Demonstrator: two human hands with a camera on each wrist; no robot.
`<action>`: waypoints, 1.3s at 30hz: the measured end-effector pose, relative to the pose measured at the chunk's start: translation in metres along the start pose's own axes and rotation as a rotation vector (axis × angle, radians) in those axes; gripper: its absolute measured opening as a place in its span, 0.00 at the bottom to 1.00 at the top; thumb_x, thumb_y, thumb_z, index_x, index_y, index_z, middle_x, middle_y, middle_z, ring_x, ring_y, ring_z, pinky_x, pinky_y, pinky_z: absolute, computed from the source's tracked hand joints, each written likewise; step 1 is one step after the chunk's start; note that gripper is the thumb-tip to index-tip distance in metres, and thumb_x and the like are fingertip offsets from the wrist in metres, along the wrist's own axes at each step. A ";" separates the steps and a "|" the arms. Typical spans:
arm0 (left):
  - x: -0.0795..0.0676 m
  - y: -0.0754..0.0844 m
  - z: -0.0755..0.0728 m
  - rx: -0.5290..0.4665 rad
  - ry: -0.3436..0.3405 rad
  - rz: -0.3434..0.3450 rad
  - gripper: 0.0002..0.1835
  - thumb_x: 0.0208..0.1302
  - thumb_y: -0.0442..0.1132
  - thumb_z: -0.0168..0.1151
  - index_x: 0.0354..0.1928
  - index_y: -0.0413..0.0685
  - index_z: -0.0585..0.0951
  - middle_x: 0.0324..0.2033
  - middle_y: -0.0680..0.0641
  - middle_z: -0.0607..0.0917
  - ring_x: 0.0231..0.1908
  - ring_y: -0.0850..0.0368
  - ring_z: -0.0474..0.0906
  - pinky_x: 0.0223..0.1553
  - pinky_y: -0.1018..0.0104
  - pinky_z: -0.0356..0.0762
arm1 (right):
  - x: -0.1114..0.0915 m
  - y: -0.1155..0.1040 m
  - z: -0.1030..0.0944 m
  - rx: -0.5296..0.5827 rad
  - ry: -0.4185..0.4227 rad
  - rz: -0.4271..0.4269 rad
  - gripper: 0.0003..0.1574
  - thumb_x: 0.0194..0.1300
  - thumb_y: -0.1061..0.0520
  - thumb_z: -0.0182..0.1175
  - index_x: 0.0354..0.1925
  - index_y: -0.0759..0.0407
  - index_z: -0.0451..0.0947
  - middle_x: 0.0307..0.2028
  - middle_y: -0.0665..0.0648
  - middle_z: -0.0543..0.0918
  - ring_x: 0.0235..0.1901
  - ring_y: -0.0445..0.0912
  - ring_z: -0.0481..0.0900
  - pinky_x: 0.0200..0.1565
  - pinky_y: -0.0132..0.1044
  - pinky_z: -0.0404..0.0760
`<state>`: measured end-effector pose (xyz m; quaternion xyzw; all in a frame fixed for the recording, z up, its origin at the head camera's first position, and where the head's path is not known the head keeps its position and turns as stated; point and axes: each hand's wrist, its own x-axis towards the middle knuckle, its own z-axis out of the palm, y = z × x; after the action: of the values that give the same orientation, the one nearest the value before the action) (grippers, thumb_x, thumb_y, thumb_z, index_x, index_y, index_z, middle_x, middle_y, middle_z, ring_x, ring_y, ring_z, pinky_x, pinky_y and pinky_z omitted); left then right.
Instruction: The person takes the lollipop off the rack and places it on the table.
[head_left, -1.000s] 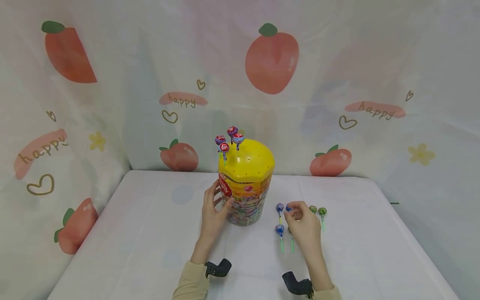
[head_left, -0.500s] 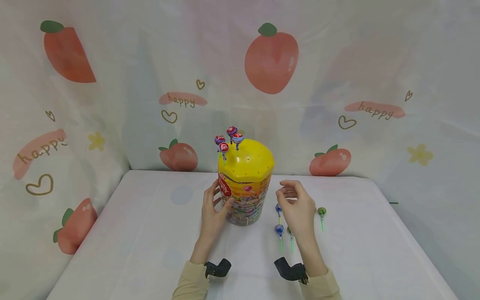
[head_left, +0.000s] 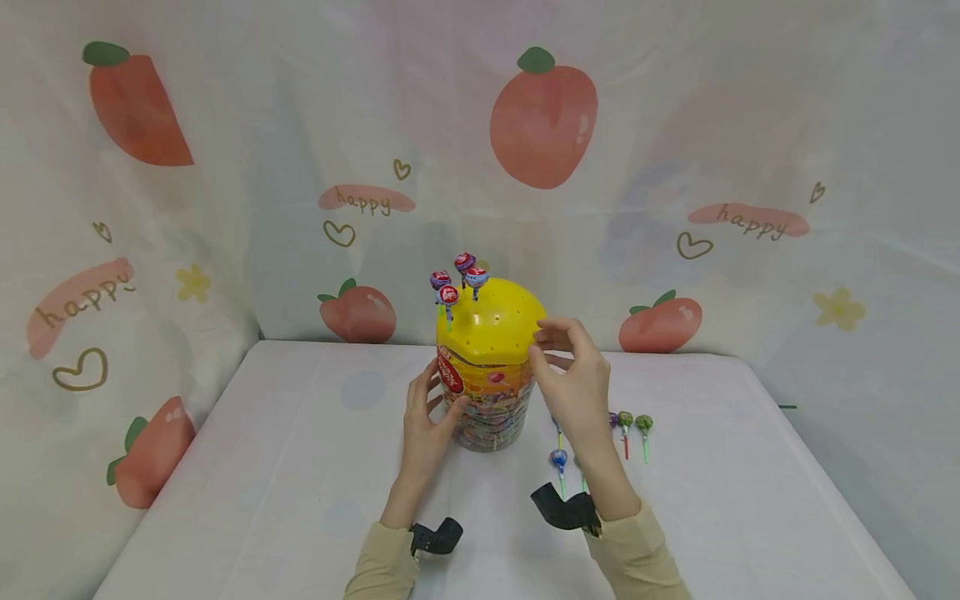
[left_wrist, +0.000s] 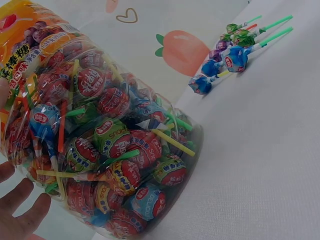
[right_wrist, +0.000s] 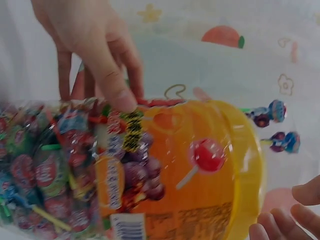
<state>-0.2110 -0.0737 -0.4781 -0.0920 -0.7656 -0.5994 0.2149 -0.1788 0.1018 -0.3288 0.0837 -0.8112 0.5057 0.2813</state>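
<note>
Facing you hangs the printed backdrop (head_left: 450, 125), and before it the white-covered table (head_left: 750, 475) spreads out to both sides, its near edge outside the view. The clear plastic jar (head_left: 491, 412), packed with wrapped lollipops, stands upright in front of roughly the middle of the back edge. Your left hand (head_left: 426, 425) grasps it from the left, with the thumb laid on the label side. Your right hand (head_left: 576, 379) has just come away from the loose lollipops and is now at the right edge of the yellow lid (head_left: 502, 325); its thumb and fingers are parted with nothing visible between them, and you cannot tell from these views whether they touch the lid. That shift suggests the work has passed from the sweets to the lid, with the jar steadied for it. You have a broad stretch between the jar and the left edge; on the other side, your right forearm passes over part of the loose group, so lower it with care. Four lollipops (head_left: 447, 296) stand in the lid's left side. The loose blue (left_wrist: 236, 57), purple (head_left: 613, 419) and green lollipops (head_left: 644, 423) lie right of the jar, well inside the right edge.
</note>
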 end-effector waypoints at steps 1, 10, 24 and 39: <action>0.000 0.000 0.000 0.001 -0.001 0.001 0.39 0.62 0.46 0.66 0.72 0.60 0.59 0.63 0.47 0.68 0.64 0.48 0.67 0.61 0.48 0.74 | 0.001 -0.003 0.001 0.004 -0.009 -0.009 0.20 0.60 0.66 0.64 0.51 0.63 0.75 0.42 0.61 0.83 0.44 0.52 0.83 0.48 0.48 0.85; 0.000 -0.001 0.000 0.013 0.002 0.014 0.39 0.62 0.47 0.65 0.72 0.59 0.59 0.63 0.45 0.69 0.64 0.46 0.68 0.60 0.47 0.75 | 0.012 -0.026 0.008 0.033 -0.055 -0.055 0.20 0.61 0.64 0.64 0.52 0.64 0.74 0.43 0.62 0.82 0.46 0.52 0.82 0.49 0.47 0.84; 0.001 0.000 0.000 0.012 0.002 -0.014 0.39 0.62 0.48 0.65 0.72 0.62 0.59 0.63 0.46 0.69 0.64 0.47 0.68 0.61 0.48 0.74 | 0.038 -0.035 0.034 0.058 -0.062 -0.073 0.22 0.61 0.62 0.64 0.54 0.63 0.73 0.43 0.63 0.82 0.44 0.54 0.83 0.48 0.45 0.85; 0.001 -0.001 0.000 0.000 0.001 -0.028 0.38 0.61 0.49 0.65 0.72 0.64 0.60 0.64 0.47 0.69 0.64 0.48 0.68 0.61 0.48 0.74 | 0.048 -0.035 0.055 0.074 -0.019 -0.118 0.20 0.61 0.65 0.64 0.51 0.64 0.74 0.41 0.63 0.84 0.40 0.54 0.85 0.45 0.43 0.86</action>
<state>-0.2121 -0.0736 -0.4784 -0.0812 -0.7666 -0.6025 0.2068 -0.2242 0.0448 -0.2934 0.1465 -0.7885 0.5169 0.2994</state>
